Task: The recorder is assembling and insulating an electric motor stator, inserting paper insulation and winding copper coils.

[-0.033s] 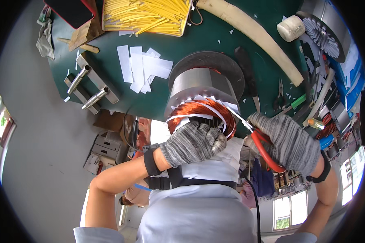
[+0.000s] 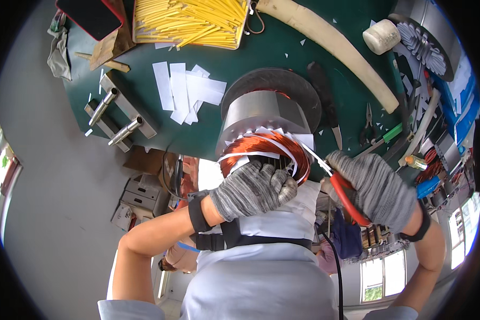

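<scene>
A metal motor stator [image 2: 266, 113] stands on the bench in front of me, with a ring of copper winding [image 2: 256, 144] at its near end. White strips bind the winding, and white paper flaps [image 2: 304, 141] stick up along its edge. My left hand [image 2: 254, 189], in a grey knit glove, is closed with its fingers curled over the winding's near rim; the fingertips are partly hidden. My gloved right hand [image 2: 381, 189] grips red-handled scissors [image 2: 346, 198]. Their metal blades point up-left and reach a paper flap at the winding's right side.
White paper strips [image 2: 178, 90] lie left of the stator, near a metal stand with two rods [image 2: 125, 114]. A tray of yellow sticks [image 2: 192, 21] sits at the back. To the right are a knife [image 2: 325, 96], pliers [image 2: 368, 125], a long pale curved bar [image 2: 341, 50] and a white cylinder [image 2: 382, 37].
The lower red handle of the scissors has drawn slightly inward, and my right hand has shifted a little. My left hand and the stator stay in place.
</scene>
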A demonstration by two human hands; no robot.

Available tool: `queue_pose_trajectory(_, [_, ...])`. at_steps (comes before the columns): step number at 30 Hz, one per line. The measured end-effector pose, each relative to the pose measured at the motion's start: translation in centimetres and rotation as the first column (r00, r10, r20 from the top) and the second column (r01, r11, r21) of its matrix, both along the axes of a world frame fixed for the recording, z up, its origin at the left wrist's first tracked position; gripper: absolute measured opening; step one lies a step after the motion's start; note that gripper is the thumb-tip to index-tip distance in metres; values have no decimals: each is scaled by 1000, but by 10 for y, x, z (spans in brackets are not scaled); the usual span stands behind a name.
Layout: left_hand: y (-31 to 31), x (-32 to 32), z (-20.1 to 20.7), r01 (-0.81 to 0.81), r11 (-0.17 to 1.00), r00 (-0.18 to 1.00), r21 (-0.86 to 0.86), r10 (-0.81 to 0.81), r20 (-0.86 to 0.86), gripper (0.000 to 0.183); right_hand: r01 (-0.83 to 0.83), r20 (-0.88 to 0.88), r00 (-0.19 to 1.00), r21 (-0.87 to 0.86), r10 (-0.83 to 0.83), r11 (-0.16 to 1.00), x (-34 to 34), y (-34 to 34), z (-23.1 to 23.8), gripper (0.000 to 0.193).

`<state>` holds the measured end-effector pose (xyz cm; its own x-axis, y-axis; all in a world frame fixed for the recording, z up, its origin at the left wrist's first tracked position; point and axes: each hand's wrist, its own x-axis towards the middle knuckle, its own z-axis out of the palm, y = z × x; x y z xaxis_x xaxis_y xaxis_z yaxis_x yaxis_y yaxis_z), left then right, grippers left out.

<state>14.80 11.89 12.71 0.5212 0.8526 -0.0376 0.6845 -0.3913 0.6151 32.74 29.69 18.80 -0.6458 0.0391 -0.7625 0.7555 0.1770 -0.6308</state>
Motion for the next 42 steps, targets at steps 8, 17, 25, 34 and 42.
queue_pose_trajectory(8, [13, -7, 0, 90, 996, 995, 29, -89, -44, 28, 300, -185, 944, 125, -275, 946, 28, -40, -11, 38])
queue_pose_trajectory(17, [24, -14, 4, 105, 994, 994, -43, -106, -23, 23, -98, -103, 988, 159, 116, 982, 5, 0, -6, 42])
queue_pose_trajectory(25, [24, -15, 8, 126, 974, 987, -187, -143, -76, 27, 122, -214, 969, -24, -124, 992, 26, -14, -33, 41])
queue_pose_trajectory(34, [34, -23, 0, 249, 967, 968, -54, -247, 53, 30, 73, -162, 985, 40, -66, 996, 20, -20, -39, 47])
queue_pose_trajectory(42, [38, -23, -3, 273, 947, 956, -168, -248, 155, 34, 150, -127, 980, -35, -153, 988, 24, -24, -31, 42])
